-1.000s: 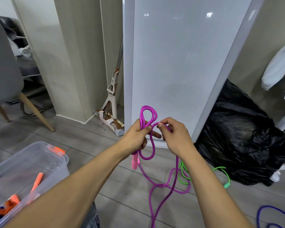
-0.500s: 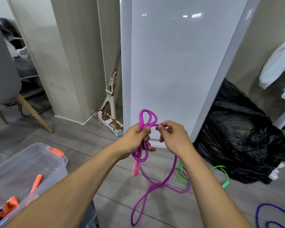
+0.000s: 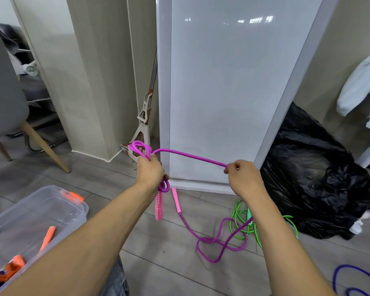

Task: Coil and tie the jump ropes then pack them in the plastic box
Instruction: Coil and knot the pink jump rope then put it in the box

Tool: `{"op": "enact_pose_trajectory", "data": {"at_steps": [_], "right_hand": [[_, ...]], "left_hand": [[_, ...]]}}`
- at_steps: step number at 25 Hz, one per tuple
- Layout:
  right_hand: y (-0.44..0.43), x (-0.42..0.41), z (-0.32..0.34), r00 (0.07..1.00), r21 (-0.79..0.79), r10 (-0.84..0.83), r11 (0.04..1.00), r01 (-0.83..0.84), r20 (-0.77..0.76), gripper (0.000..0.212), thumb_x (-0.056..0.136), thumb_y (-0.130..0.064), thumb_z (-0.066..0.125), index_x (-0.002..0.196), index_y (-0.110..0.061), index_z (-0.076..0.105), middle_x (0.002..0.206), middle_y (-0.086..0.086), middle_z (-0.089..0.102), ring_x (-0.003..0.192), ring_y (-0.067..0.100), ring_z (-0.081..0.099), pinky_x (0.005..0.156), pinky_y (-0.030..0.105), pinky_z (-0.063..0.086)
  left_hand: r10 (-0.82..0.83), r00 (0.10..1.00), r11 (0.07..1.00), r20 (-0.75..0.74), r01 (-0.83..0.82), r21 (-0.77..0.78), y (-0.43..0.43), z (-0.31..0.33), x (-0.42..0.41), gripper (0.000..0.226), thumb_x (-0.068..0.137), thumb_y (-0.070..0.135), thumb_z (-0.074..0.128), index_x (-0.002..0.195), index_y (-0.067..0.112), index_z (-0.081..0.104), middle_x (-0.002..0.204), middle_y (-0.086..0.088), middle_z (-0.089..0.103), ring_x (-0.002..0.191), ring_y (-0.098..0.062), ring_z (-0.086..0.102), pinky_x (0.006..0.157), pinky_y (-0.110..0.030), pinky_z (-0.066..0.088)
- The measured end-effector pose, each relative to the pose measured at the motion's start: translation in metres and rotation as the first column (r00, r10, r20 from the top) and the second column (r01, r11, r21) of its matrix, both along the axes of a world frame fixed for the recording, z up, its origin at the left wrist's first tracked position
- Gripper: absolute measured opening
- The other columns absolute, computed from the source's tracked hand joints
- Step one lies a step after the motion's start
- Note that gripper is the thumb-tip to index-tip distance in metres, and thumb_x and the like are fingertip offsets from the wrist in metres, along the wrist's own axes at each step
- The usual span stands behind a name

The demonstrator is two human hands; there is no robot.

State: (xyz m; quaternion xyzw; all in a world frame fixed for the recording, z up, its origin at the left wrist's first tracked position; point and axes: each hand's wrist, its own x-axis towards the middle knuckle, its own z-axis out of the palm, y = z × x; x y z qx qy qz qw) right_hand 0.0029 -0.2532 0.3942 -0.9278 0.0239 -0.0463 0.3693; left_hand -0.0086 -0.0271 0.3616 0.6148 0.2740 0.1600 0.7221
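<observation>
I see left hand fisted round the magenta rope's coiled loops, right hand pinching the strand stretched between them; the rest trails on the floor. Plastic box lower left, well apart. Green rope and black bag beside right arm, white panel behind.

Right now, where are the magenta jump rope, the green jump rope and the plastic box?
magenta jump rope (image 3: 190, 155): head view, on the raised stretch in the air.
green jump rope (image 3: 231, 223): head view, on the left curve of its loop.
plastic box (image 3: 36, 192): head view, on its far rim.
</observation>
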Motion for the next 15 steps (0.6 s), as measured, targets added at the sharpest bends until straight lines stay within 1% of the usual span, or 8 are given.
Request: {"op": "enact_pose_trajectory", "data": {"at_steps": [2, 3, 5, 7, 9, 12, 13, 15], "right_hand": [[0.005, -0.001, 0.005, 0.998, 0.175, 0.028, 0.984, -0.037, 0.052, 0.033, 0.099, -0.016, 0.041, 0.094, -0.013, 0.074, 0.06, -0.003, 0.052, 0.048, 0.011, 0.043, 0.047, 0.026, 0.031], [0.008, -0.003, 0.007, 0.996, 0.263, 0.042, 0.963, -0.061, 0.077, 0.032, 0.098, -0.013, 0.041, 0.095, -0.014, 0.073, 0.058, -0.004, 0.051, 0.044, 0.008, 0.039, 0.045, 0.024, 0.029], [0.013, -0.009, 0.01, 0.991, 0.427, 0.074, 0.896, -0.117, 0.115, 0.028, 0.097, -0.009, 0.045, 0.103, -0.018, 0.071, 0.067, -0.003, 0.066, 0.045, 0.011, 0.041, 0.045, 0.022, 0.033], [0.021, -0.014, 0.012, 0.988, 0.55, 0.093, 0.822, -0.146, 0.122, 0.018, 0.097, -0.009, 0.051, 0.105, -0.018, 0.064, 0.081, -0.005, 0.077, 0.046, 0.014, 0.046, 0.043, 0.019, 0.036], [0.033, -0.019, 0.012, 0.985, 0.585, 0.104, 0.794, -0.165, 0.136, 0.007, 0.097, -0.01, 0.057, 0.101, -0.014, 0.061, 0.085, -0.004, 0.078, 0.045, 0.011, 0.05, 0.043, 0.017, 0.039], [0.05, -0.026, 0.003, 0.97, 0.507, 0.142, 0.832, -0.224, 0.197, 0.007, 0.094, -0.011, 0.066, 0.093, -0.017, 0.069, 0.074, 0.001, 0.075, 0.049, 0.005, 0.061, 0.05, 0.018, 0.046], [0.055, -0.028, -0.001, 0.968, 0.494, 0.159, 0.836, -0.238, 0.196, 0.007, 0.093, -0.013, 0.068, 0.091, -0.018, 0.071, 0.07, 0.001, 0.073, 0.054, 0.006, 0.066, 0.053, 0.021, 0.05], [0.061, -0.03, -0.008, 0.964, 0.462, 0.186, 0.85, -0.255, 0.19, 0.007, 0.091, -0.018, 0.071, 0.088, -0.023, 0.074, 0.07, 0.002, 0.073, 0.064, 0.013, 0.072, 0.064, 0.033, 0.059]], "left_hand": [[-0.035, 0.999, 0.996, 0.002, 0.035, -0.08, -0.003, 0.002, -0.001, 0.017, 0.104, 0.015, 0.034, 0.109, 0.005, 0.047, 0.072, -0.009, 0.05, 0.039, -0.014, 0.051, 0.053, -0.034, 0.051], [-0.071, 0.997, 0.99, 0.019, 0.073, -0.121, -0.006, 0.004, -0.003, 0.017, 0.104, 0.012, 0.034, 0.111, 0.005, 0.047, 0.076, -0.01, 0.052, 0.045, -0.016, 0.052, 0.049, -0.032, 0.052], [-0.148, 0.985, 0.969, 0.087, 0.162, -0.188, -0.014, 0.012, -0.009, 0.016, 0.105, 0.01, 0.034, 0.117, 0.005, 0.045, 0.084, -0.013, 0.061, 0.051, -0.019, 0.056, 0.045, -0.03, 0.054], [-0.222, 0.959, 0.938, 0.176, 0.259, -0.23, -0.022, 0.019, -0.015, 0.016, 0.108, 0.011, 0.034, 0.119, 0.004, 0.042, 0.092, -0.015, 0.069, 0.057, -0.023, 0.065, 0.051, -0.033, 0.058], [-0.286, 0.93, 0.91, 0.229, 0.338, -0.239, -0.028, 0.023, -0.018, 0.018, 0.108, 0.012, 0.035, 0.122, 0.003, 0.042, 0.1, -0.018, 0.073, 0.069, -0.029, 0.073, 0.061, -0.039, 0.062], [-0.35, 0.9, 0.871, 0.26, 0.415, -0.263, -0.036, 0.023, -0.02, 0.019, 0.107, 0.01, 0.038, 0.124, 0.007, 0.046, 0.106, -0.022, 0.073, 0.089, -0.039, 0.074, 0.073, -0.048, 0.062], [-0.353, 0.898, 0.865, 0.262, 0.42, -0.275, -0.039, 0.022, -0.021, 0.017, 0.106, 0.009, 0.04, 0.121, 0.006, 0.048, 0.106, -0.023, 0.072, 0.091, -0.04, 0.072, 0.074, -0.049, 0.062], [-0.343, 0.907, 0.873, 0.246, 0.404, -0.272, -0.043, 0.02, -0.023, 0.013, 0.105, 0.008, 0.044, 0.111, 0.001, 0.053, 0.1, -0.026, 0.066, 0.09, -0.04, 0.071, 0.068, -0.045, 0.063]]}}
